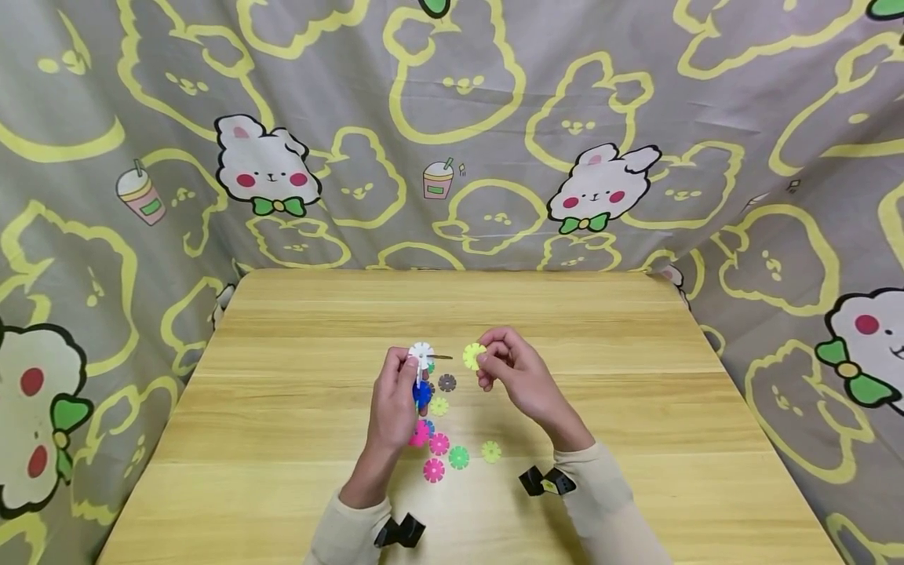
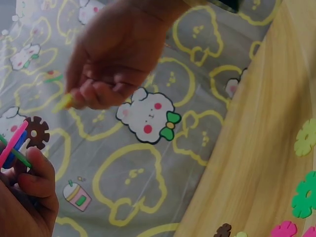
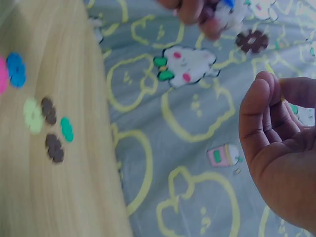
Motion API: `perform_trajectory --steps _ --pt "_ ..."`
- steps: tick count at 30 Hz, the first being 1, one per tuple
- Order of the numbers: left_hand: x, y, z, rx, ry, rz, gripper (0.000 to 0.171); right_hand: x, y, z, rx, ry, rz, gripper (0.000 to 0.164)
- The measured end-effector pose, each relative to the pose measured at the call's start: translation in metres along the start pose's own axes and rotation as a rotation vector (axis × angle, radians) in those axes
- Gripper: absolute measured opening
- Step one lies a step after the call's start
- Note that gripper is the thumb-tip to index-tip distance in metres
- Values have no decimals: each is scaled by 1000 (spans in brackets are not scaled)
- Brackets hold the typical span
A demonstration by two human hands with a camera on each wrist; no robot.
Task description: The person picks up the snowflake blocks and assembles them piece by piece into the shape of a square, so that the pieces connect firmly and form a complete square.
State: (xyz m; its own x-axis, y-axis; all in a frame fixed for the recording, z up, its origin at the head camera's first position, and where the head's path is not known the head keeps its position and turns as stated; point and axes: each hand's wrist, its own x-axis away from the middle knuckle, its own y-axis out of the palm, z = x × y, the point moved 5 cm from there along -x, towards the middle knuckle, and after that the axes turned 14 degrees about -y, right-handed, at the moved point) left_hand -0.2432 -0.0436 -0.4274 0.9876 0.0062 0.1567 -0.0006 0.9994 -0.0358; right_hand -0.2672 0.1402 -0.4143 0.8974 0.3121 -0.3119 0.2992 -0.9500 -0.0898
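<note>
My left hand (image 1: 394, 404) grips a cluster of notched plastic snowflake discs joined edge to edge. A white disc (image 1: 421, 355) tops it, with a blue disc (image 1: 423, 394) lower down. From the left wrist, a brown disc (image 2: 38, 132), a pink one (image 2: 14, 143) and a green one (image 2: 18, 154) also show in that cluster; the palm hides part of it. Between thumb and fingertips, my right hand (image 1: 521, 375) pinches a single yellow disc (image 1: 472, 356), held a short gap to the right of the cluster. Both hands are raised above the table.
Loose discs lie on the wooden table (image 1: 282, 439) below and between the hands: a dark brown one (image 1: 447, 383), pink ones (image 1: 434, 470), a green one (image 1: 459, 457) and a yellow one (image 1: 491, 451) among them. A patterned grey curtain (image 1: 487, 157) hangs around the table's far side and both sides.
</note>
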Motion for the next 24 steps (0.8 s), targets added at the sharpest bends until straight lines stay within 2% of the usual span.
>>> perform_trajectory --steps 8,15,24 --pt "0 2 0 18 6 -13 23 1 7 -10 71 -2 -40 15" --pt "1 4 -2 -25 -7 -11 24 -1 10 -11 102 -10 -74 13" --pt "1 5 -2 -47 7 -6 23 0 9 -12 139 -24 -75 13"
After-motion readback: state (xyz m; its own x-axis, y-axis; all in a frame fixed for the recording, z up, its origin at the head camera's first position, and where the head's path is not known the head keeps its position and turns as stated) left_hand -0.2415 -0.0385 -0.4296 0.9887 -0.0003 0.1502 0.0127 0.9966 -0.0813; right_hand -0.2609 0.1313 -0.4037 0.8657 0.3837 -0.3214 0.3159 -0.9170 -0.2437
